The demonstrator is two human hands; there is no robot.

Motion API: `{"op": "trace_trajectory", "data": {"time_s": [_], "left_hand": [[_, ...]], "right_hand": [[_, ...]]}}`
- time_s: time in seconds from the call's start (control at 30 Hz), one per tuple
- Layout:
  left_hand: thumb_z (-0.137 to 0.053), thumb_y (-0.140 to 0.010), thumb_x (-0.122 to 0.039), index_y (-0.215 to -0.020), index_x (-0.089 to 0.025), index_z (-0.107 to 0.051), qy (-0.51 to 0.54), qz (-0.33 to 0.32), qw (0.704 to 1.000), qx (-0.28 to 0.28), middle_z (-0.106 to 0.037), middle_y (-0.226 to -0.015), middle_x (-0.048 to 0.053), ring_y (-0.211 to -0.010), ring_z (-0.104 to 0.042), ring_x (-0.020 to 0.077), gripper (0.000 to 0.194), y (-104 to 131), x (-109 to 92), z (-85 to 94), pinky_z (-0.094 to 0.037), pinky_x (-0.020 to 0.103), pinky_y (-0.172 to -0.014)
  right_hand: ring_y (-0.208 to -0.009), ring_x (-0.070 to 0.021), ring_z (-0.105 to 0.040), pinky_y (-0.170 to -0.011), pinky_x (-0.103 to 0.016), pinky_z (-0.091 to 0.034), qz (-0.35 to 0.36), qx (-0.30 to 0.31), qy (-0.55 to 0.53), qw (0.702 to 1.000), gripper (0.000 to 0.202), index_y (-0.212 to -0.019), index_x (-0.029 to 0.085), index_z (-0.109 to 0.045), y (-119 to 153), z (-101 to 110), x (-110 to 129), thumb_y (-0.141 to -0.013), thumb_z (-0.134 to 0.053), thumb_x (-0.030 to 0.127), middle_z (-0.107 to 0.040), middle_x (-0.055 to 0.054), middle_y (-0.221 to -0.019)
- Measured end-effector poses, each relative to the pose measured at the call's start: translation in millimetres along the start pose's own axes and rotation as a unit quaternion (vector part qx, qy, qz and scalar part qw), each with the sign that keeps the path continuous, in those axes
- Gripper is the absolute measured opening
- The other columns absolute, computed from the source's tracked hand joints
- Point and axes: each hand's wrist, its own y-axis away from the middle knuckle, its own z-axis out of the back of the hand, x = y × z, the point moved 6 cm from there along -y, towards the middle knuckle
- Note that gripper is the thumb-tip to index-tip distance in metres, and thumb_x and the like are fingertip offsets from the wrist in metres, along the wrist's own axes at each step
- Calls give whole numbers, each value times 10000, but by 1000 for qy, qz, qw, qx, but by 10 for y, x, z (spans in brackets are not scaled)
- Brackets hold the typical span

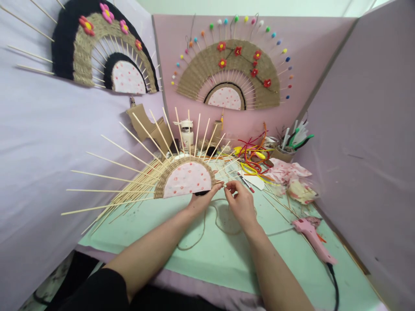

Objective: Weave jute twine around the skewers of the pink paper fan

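Observation:
A half-round fan (pixel 188 178) stands tilted above the table, its pink dotted centre facing me. Woven twine borders the centre, and thin wooden sticks (pixel 129 175) radiate from it. My left hand (pixel 201 202) grips the fan at its lower right edge, fingers mostly hidden behind it. Just right of that edge, my right hand (pixel 241 202) is closed in a pinch close to the left fingertips. It appears to hold the twine, though the pinched bit is too small to see well. Loose twine (pixel 188 249) loops down onto the green tabletop between my forearms.
A pile of loose sticks (pixel 121 201) lies at left. A pink glue gun (pixel 314 239) with a black cord rests at right. Crumpled cloth (pixel 288 170), coloured pipe cleaners (pixel 251 166) and a tool pot (pixel 283 153) sit at the back. Finished fans (pixel 266 93) hang on the panels.

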Motion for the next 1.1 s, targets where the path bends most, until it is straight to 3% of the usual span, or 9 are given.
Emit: {"op": "trace_trajectory", "data": {"time_s": [0.2,0.4,0.63,0.87,1.1], "left_hand": [[-710,-758,-368,-911,-223,-754,23,28,999,28,-735,-1060,73,-962,-676,220,215,-19,89,-32,-436,391,-989],[-696,-738,-475,-942,-196,-759,3,24,999,44,-717,-1115,99,-1015,-662,245,351,-13,109,-38,-445,409,-985],[-662,-760,-468,-956,-225,-767,-75,6,997,26,-723,-1086,88,-1082,-611,249,329,-33,110,22,-447,386,-958],[-682,-727,-481,-927,-207,-774,-54,34,998,29,-737,-1032,104,-971,-641,234,351,-1,67,-14,-487,358,-878],[-726,-685,-481,-903,-177,-768,-25,43,999,21,-731,-1048,126,-940,-667,246,376,-2,52,-21,-487,408,-913]], "right_hand": [[-725,-190,-592,-645,-305,-434,-15,-16,9,1000,57,-827,221,-560,-1,26,-11,-827,-542,276,-644,-31,-778],[-702,-185,-575,-673,-310,-433,1,-36,41,999,89,-794,214,-560,-3,61,23,-833,-555,294,-636,-17,-742],[-692,-183,-567,-666,-304,-421,23,-45,70,996,99,-779,214,-555,7,70,54,-844,-559,288,-633,-13,-731],[-676,-176,-555,-683,-304,-412,58,-71,103,990,106,-793,209,-556,27,83,77,-868,-548,283,-630,-9,-719],[-675,-179,-524,-670,-308,-412,89,-75,124,985,91,-896,202,-588,30,92,117,-886,-533,274,-615,-27,-775]]}}
